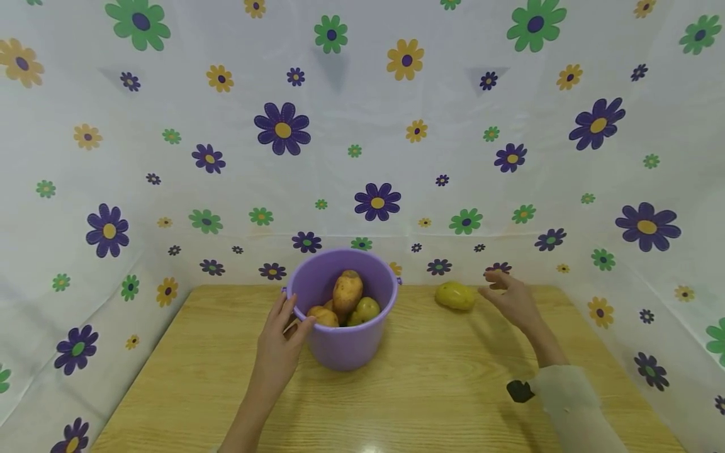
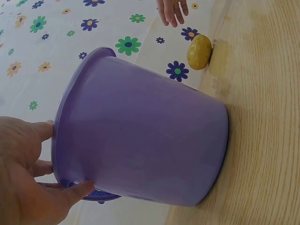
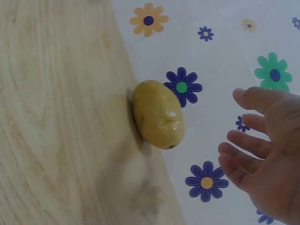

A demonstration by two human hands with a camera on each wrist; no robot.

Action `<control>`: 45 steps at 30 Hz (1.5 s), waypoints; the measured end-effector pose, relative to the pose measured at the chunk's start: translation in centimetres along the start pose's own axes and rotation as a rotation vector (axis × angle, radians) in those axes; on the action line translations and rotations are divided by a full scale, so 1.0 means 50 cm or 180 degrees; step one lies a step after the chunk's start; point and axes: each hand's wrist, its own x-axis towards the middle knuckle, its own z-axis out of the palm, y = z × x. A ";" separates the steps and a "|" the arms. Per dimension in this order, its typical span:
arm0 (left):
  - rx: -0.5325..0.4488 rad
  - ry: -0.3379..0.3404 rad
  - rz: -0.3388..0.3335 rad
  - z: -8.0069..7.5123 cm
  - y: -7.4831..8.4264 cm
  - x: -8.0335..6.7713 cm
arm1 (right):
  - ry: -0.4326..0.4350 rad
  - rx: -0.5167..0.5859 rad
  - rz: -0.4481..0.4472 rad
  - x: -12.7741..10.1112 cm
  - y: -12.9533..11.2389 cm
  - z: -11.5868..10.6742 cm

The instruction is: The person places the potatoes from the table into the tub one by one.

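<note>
A purple bucket (image 1: pixel 345 346) stands upright on the table, left of centre. Inside it lie a brown speckled potato (image 1: pixel 347 290), a rounder yellow-green piece (image 1: pixel 367 310) and other tan pieces partly hidden by the rim. My left hand (image 1: pixel 279 340) rests its extended fingers and thumb against the bucket's rim at the left front. To the right, by the back edge, lies a yellow oval piece of produce (image 3: pixel 158 114), shiny, with a dark spot at one end; its kind is unclear. My right hand (image 1: pixel 512 301) hovers just right of it, fingers loosely bent, holding nothing.
The wooden table (image 1: pixel 430 390) ends at the back against a white flower-print cloth (image 1: pixel 340 170), which also hangs at both sides. A dark object (image 1: pixel 520 391) sits by the right sleeve's cuff.
</note>
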 end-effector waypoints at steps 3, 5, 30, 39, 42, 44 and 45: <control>-0.0025 -0.0017 0.0016 0.001 0.001 0.001 | -0.0041 0.0012 0.0054 0.000 0.011 0.011; -0.0033 -0.0020 0.0026 0.002 0.001 0.002 | -0.0063 0.0008 0.0076 0.001 0.019 0.020; 0.0013 -0.0007 -0.0036 0.000 0.003 -0.003 | -0.0206 0.0005 0.0253 0.023 0.085 0.104; 0.0017 -0.0004 -0.0025 0.000 0.003 -0.002 | -0.0221 0.0035 0.0254 0.032 0.098 0.125; 0.0014 0.0000 -0.0013 -0.001 0.003 -0.002 | -0.0233 0.0052 0.0221 0.034 0.102 0.130; 0.0026 0.0004 -0.0010 -0.001 0.003 -0.001 | -0.0253 0.0061 0.0220 0.036 0.101 0.133; 0.0033 0.0008 -0.0012 -0.001 0.002 0.000 | -0.0265 0.0062 0.0233 0.037 0.100 0.134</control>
